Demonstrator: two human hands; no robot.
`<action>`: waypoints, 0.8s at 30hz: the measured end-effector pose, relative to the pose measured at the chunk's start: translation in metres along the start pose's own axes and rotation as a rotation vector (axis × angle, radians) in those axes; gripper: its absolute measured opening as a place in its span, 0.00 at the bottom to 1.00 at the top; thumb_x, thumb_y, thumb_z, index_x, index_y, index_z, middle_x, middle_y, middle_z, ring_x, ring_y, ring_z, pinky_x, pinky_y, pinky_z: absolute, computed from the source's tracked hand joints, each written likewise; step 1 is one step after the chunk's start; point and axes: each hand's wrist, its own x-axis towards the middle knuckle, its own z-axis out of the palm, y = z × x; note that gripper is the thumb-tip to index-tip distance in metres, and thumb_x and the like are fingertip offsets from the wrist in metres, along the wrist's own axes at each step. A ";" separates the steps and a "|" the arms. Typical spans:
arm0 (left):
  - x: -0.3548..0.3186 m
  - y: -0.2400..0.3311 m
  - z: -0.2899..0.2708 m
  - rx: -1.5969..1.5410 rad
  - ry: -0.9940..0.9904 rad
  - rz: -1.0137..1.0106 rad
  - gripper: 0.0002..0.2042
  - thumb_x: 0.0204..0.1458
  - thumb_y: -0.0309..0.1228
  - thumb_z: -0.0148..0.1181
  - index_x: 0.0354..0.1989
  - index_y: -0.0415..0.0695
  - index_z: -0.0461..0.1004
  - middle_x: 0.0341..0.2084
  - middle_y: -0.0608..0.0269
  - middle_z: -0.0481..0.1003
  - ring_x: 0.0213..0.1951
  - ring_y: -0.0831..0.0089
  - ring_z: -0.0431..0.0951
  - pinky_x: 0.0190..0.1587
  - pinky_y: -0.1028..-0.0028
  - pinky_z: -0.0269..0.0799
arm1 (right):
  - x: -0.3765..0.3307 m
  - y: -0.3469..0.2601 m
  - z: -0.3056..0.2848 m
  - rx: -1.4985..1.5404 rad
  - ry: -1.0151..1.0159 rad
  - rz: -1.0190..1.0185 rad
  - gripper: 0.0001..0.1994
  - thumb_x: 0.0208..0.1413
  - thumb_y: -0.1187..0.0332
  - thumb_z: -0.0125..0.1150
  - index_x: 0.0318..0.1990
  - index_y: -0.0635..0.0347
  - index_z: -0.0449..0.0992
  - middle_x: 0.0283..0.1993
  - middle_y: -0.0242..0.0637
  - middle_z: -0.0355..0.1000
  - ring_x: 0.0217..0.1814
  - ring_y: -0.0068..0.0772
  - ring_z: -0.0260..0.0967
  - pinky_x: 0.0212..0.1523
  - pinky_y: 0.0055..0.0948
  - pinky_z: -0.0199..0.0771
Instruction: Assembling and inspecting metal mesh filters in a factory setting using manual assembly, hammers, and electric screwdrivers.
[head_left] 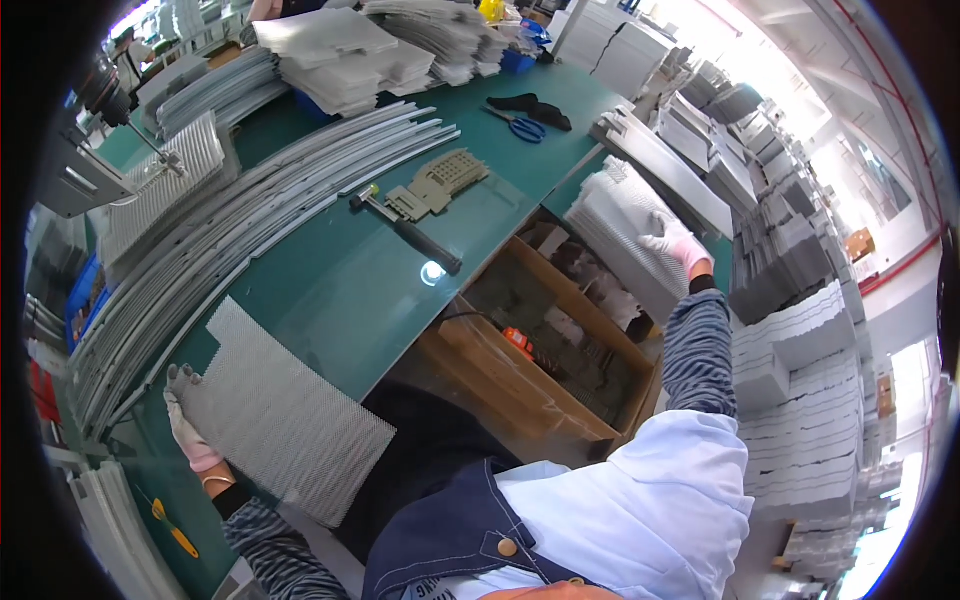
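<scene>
A grey perforated mesh sheet (pixel 285 410) with a notched corner lies at the near left of the green bench, one end reaching past its front edge. My left hand (pixel 193 425), in a pale glove with grey fingertips, grips its left edge. Off to the right, my right hand (pixel 677 243), also gloved, rests on a stack of similar mesh sheets (pixel 625 215) with its fingers apart. A black-handled hammer (pixel 415 235) lies mid-bench beside a beige slotted plastic piece (pixel 440 185).
Long grey metal strips (pixel 230 215) are bundled along the left. Blue-handled scissors (pixel 522 127) lie at the back near a black cloth (pixel 535 107). A yellow cutter (pixel 176 527) is at lower left. An open wooden drawer (pixel 530 350) juts below the bench. Stacked sheets (pixel 800 390) line the right.
</scene>
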 end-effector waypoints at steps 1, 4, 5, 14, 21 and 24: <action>-0.003 0.004 -0.001 -0.014 0.001 -0.011 0.20 0.67 0.38 0.39 0.63 0.42 0.63 0.54 0.54 0.70 0.50 0.66 0.70 0.60 0.68 0.64 | 0.007 -0.003 -0.002 0.201 -0.101 -0.084 0.42 0.44 0.47 0.72 0.63 0.62 0.65 0.62 0.50 0.67 0.62 0.40 0.65 0.62 0.36 0.63; -0.016 0.017 0.005 0.007 0.050 0.007 0.20 0.67 0.37 0.39 0.63 0.42 0.63 0.55 0.53 0.70 0.50 0.65 0.69 0.60 0.68 0.63 | 0.014 -0.018 -0.034 0.230 -0.158 -0.064 0.27 0.49 0.52 0.69 0.52 0.62 0.77 0.41 0.39 0.78 0.41 0.32 0.72 0.48 0.32 0.72; -0.018 0.021 0.005 0.012 0.059 0.019 0.20 0.67 0.37 0.39 0.63 0.42 0.63 0.55 0.53 0.70 0.50 0.65 0.69 0.60 0.68 0.63 | 0.019 -0.024 -0.057 0.155 -0.098 -0.007 0.21 0.52 0.54 0.65 0.49 0.58 0.79 0.41 0.43 0.79 0.41 0.38 0.76 0.45 0.34 0.75; -0.008 0.010 0.012 -0.005 0.024 0.035 0.19 0.67 0.36 0.40 0.62 0.41 0.63 0.54 0.54 0.69 0.50 0.66 0.69 0.59 0.68 0.64 | -0.044 -0.024 -0.081 -0.794 1.099 -0.200 0.13 0.59 0.66 0.50 0.49 0.59 0.73 0.37 0.46 0.74 0.30 0.48 0.74 0.32 0.41 0.75; -0.012 0.012 0.032 0.041 0.139 -0.021 0.19 0.68 0.38 0.39 0.61 0.41 0.64 0.50 0.54 0.71 0.48 0.66 0.69 0.58 0.69 0.64 | -0.084 -0.089 0.057 -0.397 0.469 -0.319 0.17 0.48 0.62 0.66 0.46 0.56 0.74 0.44 0.40 0.72 0.49 0.43 0.70 0.50 0.42 0.70; -0.012 0.010 0.027 0.062 0.119 -0.021 0.19 0.68 0.39 0.38 0.61 0.42 0.65 0.50 0.54 0.71 0.47 0.66 0.69 0.57 0.70 0.65 | -0.066 -0.075 0.044 -0.152 0.306 -0.099 0.37 0.39 0.53 0.74 0.58 0.55 0.67 0.61 0.48 0.63 0.66 0.50 0.58 0.65 0.45 0.59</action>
